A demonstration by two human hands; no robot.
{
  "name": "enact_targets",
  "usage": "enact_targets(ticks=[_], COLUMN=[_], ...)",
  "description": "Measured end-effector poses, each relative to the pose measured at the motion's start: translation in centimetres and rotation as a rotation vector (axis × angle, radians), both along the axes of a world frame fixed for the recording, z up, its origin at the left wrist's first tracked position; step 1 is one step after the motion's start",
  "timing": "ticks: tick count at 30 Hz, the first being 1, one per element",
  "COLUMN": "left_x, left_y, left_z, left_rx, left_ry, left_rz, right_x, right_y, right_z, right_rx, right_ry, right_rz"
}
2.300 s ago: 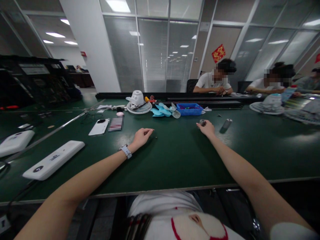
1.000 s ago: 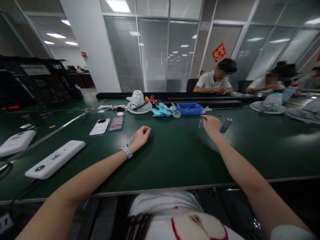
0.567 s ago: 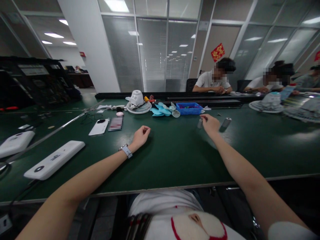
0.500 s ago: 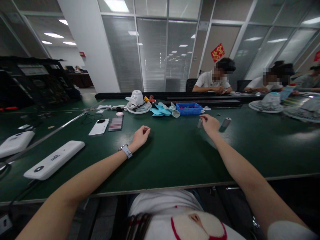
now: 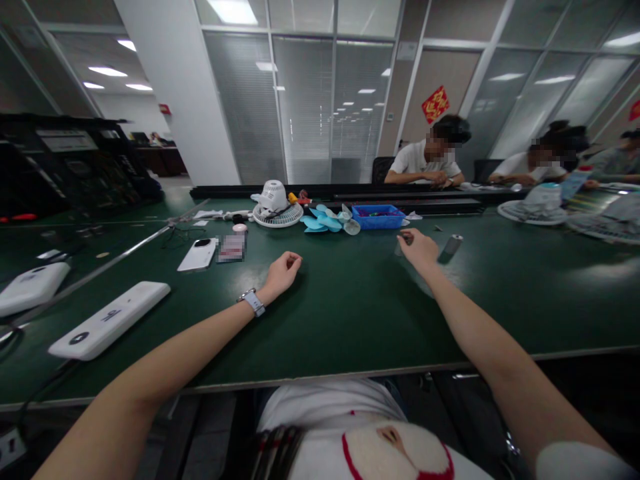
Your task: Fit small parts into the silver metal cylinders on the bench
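Green table (image 5: 350, 313) carried everything, clutter mostly along the far side. White box (image 5: 109, 319) lay well to my left, out of the way. Fan (image 5: 274, 203) and loose blades (image 5: 320, 221) sat at the far edge, blue tray (image 5: 379, 217) just right of them and just beyond my right hand. Phone (image 5: 199, 254) lay flat, left of centre.

Left hand (image 5: 284, 269) rested on the table, loosely clenched, holding nothing that I could see. Watch (image 5: 251, 301) on that wrist.

Right hand (image 5: 419, 245) was stretched out, thumb and forefinger pinched together at the tip. Whether anything small sat in that pinch: can't tell from this view. Grey cylinder (image 5: 399, 249) stood just left of those fingers, half hidden by them, touching or nearly so. A second cylinder (image 5: 453, 245) lay tilted to the right, near but apart.

My read on doing it well: the arm was near full stretch, so control was poor. Better to plant the wrist on the table, work from the fingertips only, and keep the knuckles off the upright cylinder, since it looked easy to tip. The left hand was free to steady it.
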State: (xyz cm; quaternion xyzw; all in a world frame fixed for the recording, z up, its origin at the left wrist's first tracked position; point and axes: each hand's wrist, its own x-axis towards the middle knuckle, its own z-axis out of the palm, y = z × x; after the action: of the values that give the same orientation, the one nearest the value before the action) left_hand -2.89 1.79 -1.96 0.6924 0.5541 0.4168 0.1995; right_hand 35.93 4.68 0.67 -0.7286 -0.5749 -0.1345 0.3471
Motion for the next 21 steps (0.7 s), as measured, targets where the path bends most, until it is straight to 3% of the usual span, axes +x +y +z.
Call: enact_targets(ticks=[10, 17, 21], left_x=[-0.2, -0.1, 0.1], left_y=[0.4, 0.3, -0.2], left_z=[-0.5, -0.3, 0.2], left_rx=[-0.003, -0.001, 0.056], left_ry=[0.005, 0.014, 0.011], left_rz=[-0.021, -0.005, -0.056], right_x=[1.7, 1.9, 0.1], right_y=[1.8, 1.9, 1.7], right_z=[-2.9, -2.6, -2.3], right_rx=[-0.127, -0.192, -0.146], right_ry=[0.133, 0.19, 0.239], right_rz=[-0.014, -0.031, 0.026])
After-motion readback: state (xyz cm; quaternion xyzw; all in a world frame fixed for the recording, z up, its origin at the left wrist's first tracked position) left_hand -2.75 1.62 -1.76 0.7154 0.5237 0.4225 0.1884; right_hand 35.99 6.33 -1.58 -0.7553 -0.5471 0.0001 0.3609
